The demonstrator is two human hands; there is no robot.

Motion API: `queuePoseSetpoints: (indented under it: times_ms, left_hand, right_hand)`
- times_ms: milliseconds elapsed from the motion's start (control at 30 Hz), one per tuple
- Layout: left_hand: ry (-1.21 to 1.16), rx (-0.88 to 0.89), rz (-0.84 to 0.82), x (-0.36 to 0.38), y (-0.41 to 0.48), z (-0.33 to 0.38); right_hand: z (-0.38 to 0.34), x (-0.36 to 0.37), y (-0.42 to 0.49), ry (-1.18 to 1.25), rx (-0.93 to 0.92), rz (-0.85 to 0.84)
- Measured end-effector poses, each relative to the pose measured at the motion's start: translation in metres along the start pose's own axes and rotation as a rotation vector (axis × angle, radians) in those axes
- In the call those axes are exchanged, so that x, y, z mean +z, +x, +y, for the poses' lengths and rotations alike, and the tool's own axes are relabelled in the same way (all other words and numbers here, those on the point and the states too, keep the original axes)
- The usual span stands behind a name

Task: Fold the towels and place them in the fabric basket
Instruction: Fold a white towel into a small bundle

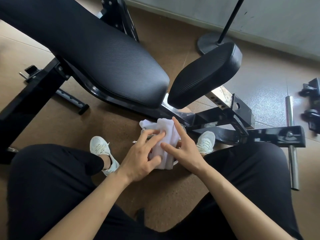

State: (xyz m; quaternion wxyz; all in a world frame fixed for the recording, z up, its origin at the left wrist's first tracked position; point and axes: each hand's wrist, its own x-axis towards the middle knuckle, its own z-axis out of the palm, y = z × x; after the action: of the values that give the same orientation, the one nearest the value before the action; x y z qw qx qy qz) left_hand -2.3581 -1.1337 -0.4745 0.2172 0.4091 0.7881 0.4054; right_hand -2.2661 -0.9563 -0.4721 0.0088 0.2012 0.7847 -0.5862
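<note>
- The person sits with knees spread, in black trousers [52, 184], looking down at a brown floor [155, 193]; both forearms are bare.
- A white towel [166, 134] is held low between the knees, above the floor, bunched into a narrow roll-like bundle with loose folds trailing at its far left end.
- The left hand [138, 160] grips the near left side of the towel: thumb pressed against the cloth, fingers curled over the top, partly closed.
- The right hand [183, 151] lies against the right side of the towel with the index finger extended along it and the thumb touching the cloth; whether the remaining fingers clasp the bundle from beneath cannot be determined.
- White trainers are visible either side of the towel, left shoe [103, 151] and right shoe [206, 141].
- A black weight bench [107, 63] with a separate seat pad [206, 75] stands just beyond the hands.
- A steel bar [291, 146] lies on the floor at right.
- No basket can be identified in this view.
</note>
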Motion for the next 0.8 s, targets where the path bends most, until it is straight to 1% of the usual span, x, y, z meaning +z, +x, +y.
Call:
queuePoseSetpoints:
  times_ms: [100,133,200,233,367,433,533,567,633,733,800]
  left_hand:
    - [-0.268,-0.09,-0.027,0.003,0.003,0.0]
    - [-0.315,-0.126,-0.013,0.003,0.004,0.0]
    - [-0.319,-0.178,0.01,0.001,0.005,-0.003]
    - [-0.315,-0.198,-0.006,0.0,0.006,-0.005]
    - [-0.402,-0.211,-0.167,-0.002,0.008,-0.017]
    - [-0.441,-0.232,-0.207,0.001,0.009,-0.024]
    - [-0.382,-0.315,-0.178,0.017,0.01,-0.038]
    - [-0.337,-0.35,-0.16,0.024,0.009,-0.043]
    - [-0.287,-0.435,-0.164,0.041,0.004,-0.054]
    - [-0.298,-0.568,-0.226,0.059,0.005,-0.077]
    - [-0.314,-0.611,-0.298,0.067,0.013,-0.097]
  right_hand:
    - [0.003,0.0,0.0,0.057,-0.001,-0.007]
    - [0.006,0.0,0.001,0.082,-0.004,-0.014]
    - [0.01,-0.002,0.002,0.13,-0.007,-0.034]
    - [0.011,-0.004,0.002,0.16,-0.007,-0.05]
    - [0.017,-0.007,0.006,0.22,-0.023,-0.106]
    - [0.022,-0.004,0.007,0.223,-0.005,-0.125]
    - [0.038,0.006,0.007,0.252,0.051,-0.143]
    - [0.047,0.01,0.007,0.257,0.089,-0.161]
    - [0.065,0.015,0.013,0.28,0.237,-0.233]
    - [0.093,0.017,0.028,0.389,0.519,-0.387]
    - [0.111,0.02,0.041,0.466,0.634,-0.415]
